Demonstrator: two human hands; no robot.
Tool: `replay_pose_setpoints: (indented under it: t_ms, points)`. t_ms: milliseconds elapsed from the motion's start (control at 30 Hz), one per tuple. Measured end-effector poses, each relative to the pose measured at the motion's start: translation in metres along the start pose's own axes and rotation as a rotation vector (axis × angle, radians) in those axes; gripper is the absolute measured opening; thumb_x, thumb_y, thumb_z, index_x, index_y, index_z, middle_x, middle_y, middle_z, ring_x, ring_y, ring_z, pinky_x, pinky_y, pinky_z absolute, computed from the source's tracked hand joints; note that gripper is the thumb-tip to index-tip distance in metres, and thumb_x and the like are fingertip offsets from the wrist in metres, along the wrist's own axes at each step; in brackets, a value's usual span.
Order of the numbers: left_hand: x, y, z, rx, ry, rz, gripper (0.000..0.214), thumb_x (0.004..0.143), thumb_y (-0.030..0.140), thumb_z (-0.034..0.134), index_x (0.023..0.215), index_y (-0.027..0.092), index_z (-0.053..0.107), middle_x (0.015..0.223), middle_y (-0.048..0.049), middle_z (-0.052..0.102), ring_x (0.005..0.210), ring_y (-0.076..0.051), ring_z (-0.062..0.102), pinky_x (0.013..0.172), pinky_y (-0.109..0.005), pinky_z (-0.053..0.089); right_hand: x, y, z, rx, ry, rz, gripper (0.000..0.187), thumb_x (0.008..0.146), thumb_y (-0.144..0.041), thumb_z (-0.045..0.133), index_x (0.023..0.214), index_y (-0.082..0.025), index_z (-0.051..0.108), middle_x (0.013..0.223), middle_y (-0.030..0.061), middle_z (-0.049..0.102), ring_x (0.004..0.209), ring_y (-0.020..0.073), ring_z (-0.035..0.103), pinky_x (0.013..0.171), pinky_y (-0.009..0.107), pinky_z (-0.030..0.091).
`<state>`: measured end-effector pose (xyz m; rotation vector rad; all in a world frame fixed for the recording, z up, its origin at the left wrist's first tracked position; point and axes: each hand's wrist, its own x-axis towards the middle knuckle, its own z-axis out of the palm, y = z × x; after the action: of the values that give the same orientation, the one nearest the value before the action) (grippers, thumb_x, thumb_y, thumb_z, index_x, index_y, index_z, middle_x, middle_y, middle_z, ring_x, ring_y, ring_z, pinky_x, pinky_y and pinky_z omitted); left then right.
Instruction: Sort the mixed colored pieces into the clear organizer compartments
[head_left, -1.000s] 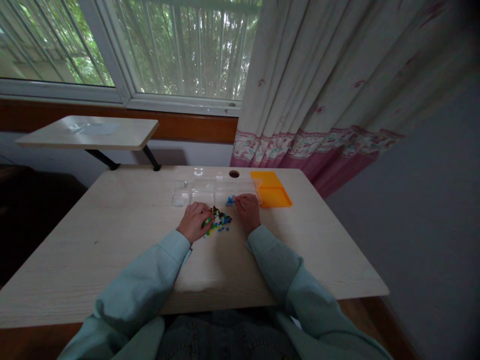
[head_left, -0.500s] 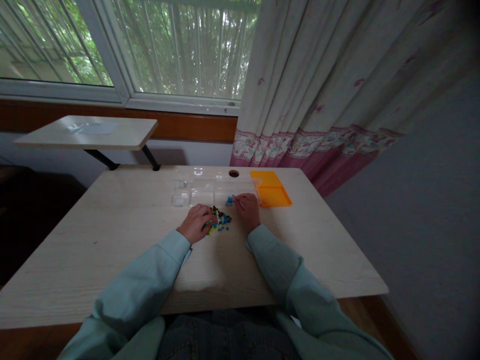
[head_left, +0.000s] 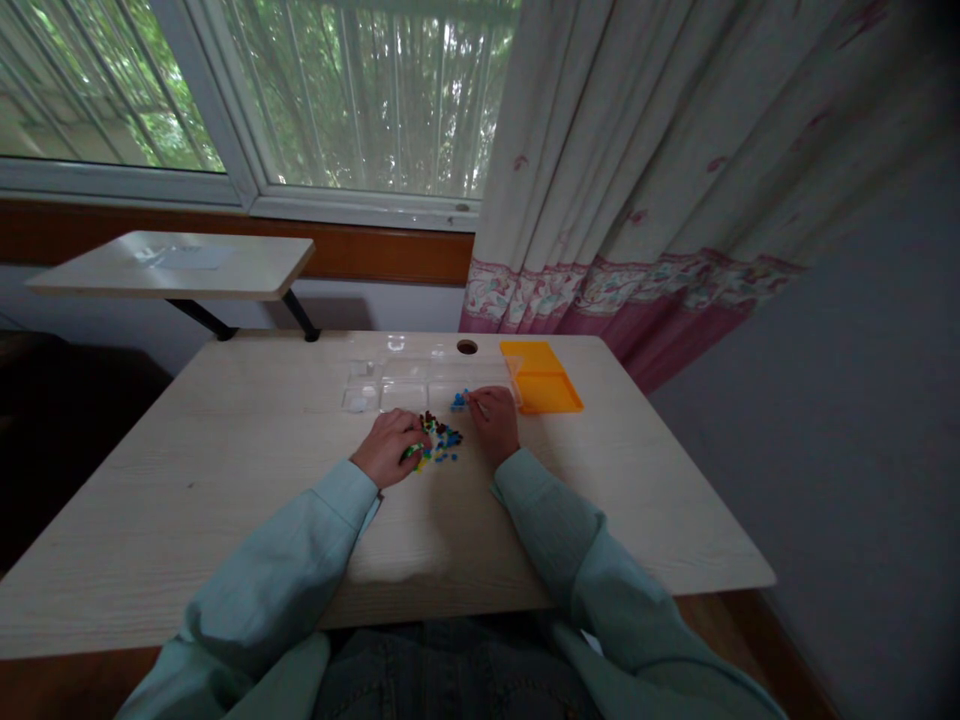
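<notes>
The right hand [head_left: 493, 420] was placed at the near right-hand compartment of a clear divided box [head_left: 405, 394], its fingertips set close together beside a cluster of blue pieces [head_left: 458, 401]; whether one was pinched there could not be told. The left hand [head_left: 390, 446] was laid with curled fingers over the left edge of a mixed pile of small pieces [head_left: 441, 436]; whether any was gripped was likewise hidden. Pieces so small were judged best handled singly, by a light fingertip pinch, with neighbouring ones left undisturbed. Both forearms, covered by pale green sleeves [head_left: 292, 545], were extended forward and angled inward above the worktop [head_left: 600, 520]. The pile was situated just on the near side of the box, between the hands. An orange tray [head_left: 551, 390] was positioned at the box's right end. Farther off, a window [head_left: 360, 100] was partly covered by a curtain [head_left: 637, 150].
</notes>
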<state>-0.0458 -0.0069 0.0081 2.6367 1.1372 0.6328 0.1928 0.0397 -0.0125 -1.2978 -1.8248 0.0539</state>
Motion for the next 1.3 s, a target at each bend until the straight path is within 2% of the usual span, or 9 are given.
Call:
replay_pose_setpoints:
  t_ms: [167,667,933,1300]
  points:
    - [0.000,-0.001,-0.001,0.005,-0.013,-0.002,0.023,0.076,0.019,0.059,0.096,0.027,0.068,0.103,-0.0058,0.058,0.102,-0.025,0.049,0.088,-0.042,0.039,0.000,-0.001,-0.001,0.009,-0.003,-0.006,0.024,0.092,-0.032,0.054,0.089,-0.019,0.073,0.086,0.0064,0.068,0.089,0.0202,0.057,0.089,0.036,0.041]
    - [0.001,-0.003,-0.003,0.003,-0.038,0.008,0.019,0.079,0.032,0.065,0.097,0.027,0.068,0.101,-0.0054,0.061,0.099,-0.023,0.052,0.086,-0.039,0.039,-0.001,0.001,0.001,0.007,-0.002,-0.004,0.022,0.091,-0.031,0.054,0.089,-0.020,0.073,0.087,0.0065,0.068,0.090,0.0208,0.057,0.089,0.037,0.042]
    - [0.004,0.001,0.002,0.038,-0.011,-0.062,0.011,0.080,0.034,0.067,0.087,0.025,0.067,0.094,-0.0049,0.061,0.094,-0.023,0.052,0.079,-0.037,0.039,-0.001,0.001,0.001,0.013,0.004,0.003,0.022,0.091,-0.031,0.054,0.089,-0.021,0.073,0.087,0.0060,0.068,0.090,0.0205,0.058,0.089,0.037,0.042]
    - [0.004,0.004,0.006,0.042,0.029,-0.087,0.016,0.088,0.035,0.058,0.084,0.022,0.065,0.090,-0.0063,0.059,0.091,-0.022,0.051,0.078,-0.037,0.039,0.000,-0.001,0.000,0.019,0.015,-0.012,0.023,0.092,-0.033,0.054,0.088,-0.020,0.073,0.086,0.0060,0.069,0.089,0.0202,0.057,0.088,0.036,0.043]
